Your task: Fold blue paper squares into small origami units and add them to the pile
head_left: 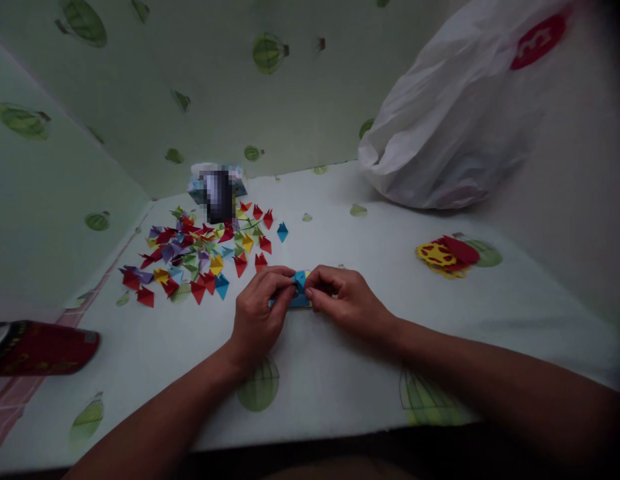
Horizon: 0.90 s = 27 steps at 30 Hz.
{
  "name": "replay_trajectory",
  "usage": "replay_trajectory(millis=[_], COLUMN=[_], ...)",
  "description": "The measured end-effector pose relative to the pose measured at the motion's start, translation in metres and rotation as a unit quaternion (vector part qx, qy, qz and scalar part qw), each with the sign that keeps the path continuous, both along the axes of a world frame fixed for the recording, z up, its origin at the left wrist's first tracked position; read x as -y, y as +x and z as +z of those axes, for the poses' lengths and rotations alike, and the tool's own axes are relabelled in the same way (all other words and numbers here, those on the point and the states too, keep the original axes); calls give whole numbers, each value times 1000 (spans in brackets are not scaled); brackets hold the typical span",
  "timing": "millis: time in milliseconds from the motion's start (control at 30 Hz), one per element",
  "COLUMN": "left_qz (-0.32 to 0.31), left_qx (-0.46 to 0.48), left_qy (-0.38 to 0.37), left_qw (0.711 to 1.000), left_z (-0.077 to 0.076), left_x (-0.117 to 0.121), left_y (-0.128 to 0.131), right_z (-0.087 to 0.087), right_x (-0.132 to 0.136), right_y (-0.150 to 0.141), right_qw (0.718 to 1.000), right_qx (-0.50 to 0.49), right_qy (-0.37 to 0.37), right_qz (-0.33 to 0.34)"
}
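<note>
Between the fingertips of both hands is a small piece of folded blue paper (301, 280). My left hand (263, 303) pinches its left side, and my right hand (343, 297) pinches the right side with the fingers curled. Directly beneath, a small stack of blue paper (300, 301) lies on the table, partly covered by the hands. To the left is a loose heap of small folded paper pieces (190, 257) in red, yellow, blue, green and purple. A single blue folded piece (283, 231) lies apart, right of the heap.
Behind the heap stands a tissue box (195, 183) with a blurred-out dark object (219, 197) against it. A white plastic bag (435, 133) fills the back right. Red and yellow cut-out shapes (447, 255) lie on the right. A red can (45, 348) appears at the left edge.
</note>
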State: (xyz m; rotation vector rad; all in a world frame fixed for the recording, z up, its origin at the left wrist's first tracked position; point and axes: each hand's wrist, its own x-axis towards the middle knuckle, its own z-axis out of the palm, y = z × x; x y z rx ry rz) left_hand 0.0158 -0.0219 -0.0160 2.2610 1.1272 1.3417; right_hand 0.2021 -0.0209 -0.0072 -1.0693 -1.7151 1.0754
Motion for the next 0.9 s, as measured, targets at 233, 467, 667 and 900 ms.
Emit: replay_trajectory(millis=[233,467,667,900], left_qz=[-2,-2,0,-3], left_qx=[15,8,8,-14], left_qy=[-17,-11,-4,15], left_qw=[1000,1000,1000,1000], left_z=[0,0,1,1], left_x=[1,0,0,-2], left_y=[0,0,1,0], right_z=[0,-3,-1,-1], right_x=[2,-1,0,2], right_y=[-2,0,0,-2], right_qw=[997,998,998,991], right_qx=[-53,-52,-61,-107], right_qy=[-52,29,-1,-74], right_qz=[-5,-4,-6,44])
